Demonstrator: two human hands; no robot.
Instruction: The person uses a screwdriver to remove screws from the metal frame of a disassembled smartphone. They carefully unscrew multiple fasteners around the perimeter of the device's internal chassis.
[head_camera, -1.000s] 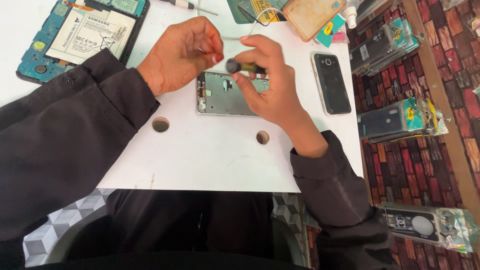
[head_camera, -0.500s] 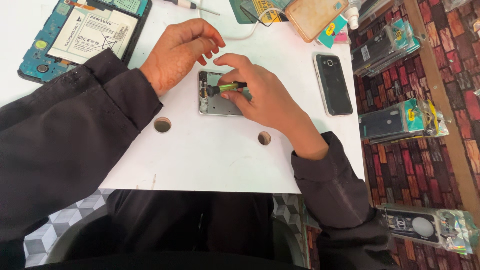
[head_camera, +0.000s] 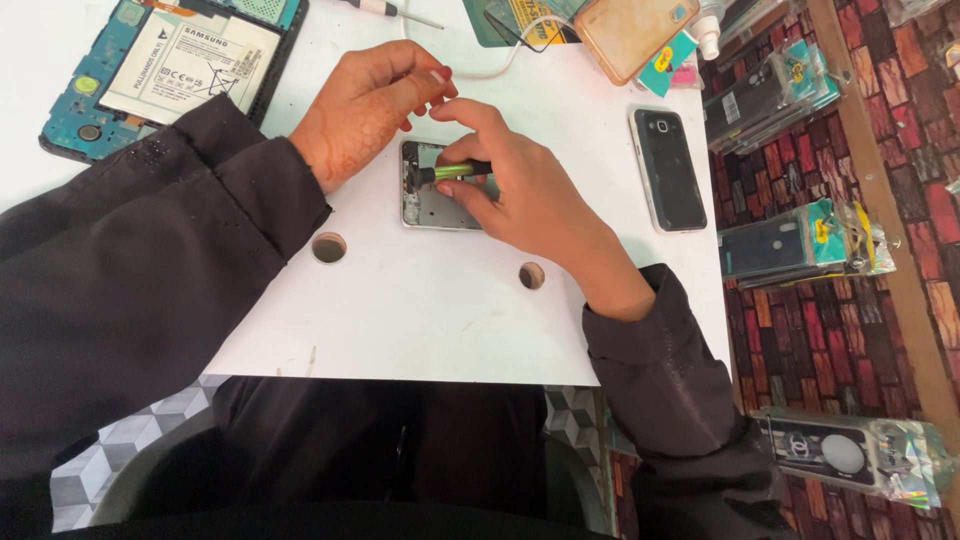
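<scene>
Work in hand: I judged this to be a screw-stage job on an opened phone frame, lying flat on the white table directly in front of the operator.
Right hand: the right hand had its fingers closed around a small green-handled screwdriver, whose tip met the frame's left edge.
Left hand: the left hand rested at the frame's upper edge, fingers curled loosely, gripping nothing I could see.
Done so far: the frame lay bare, its back off and the inner metal plate exposed.
Left to do: I could not tell whether screws were going in or out; no loose screws were visible.
Nearby: a separate black phone lay to the right, well apart; an opened tablet with its battery showing sat at the far left.
</scene>
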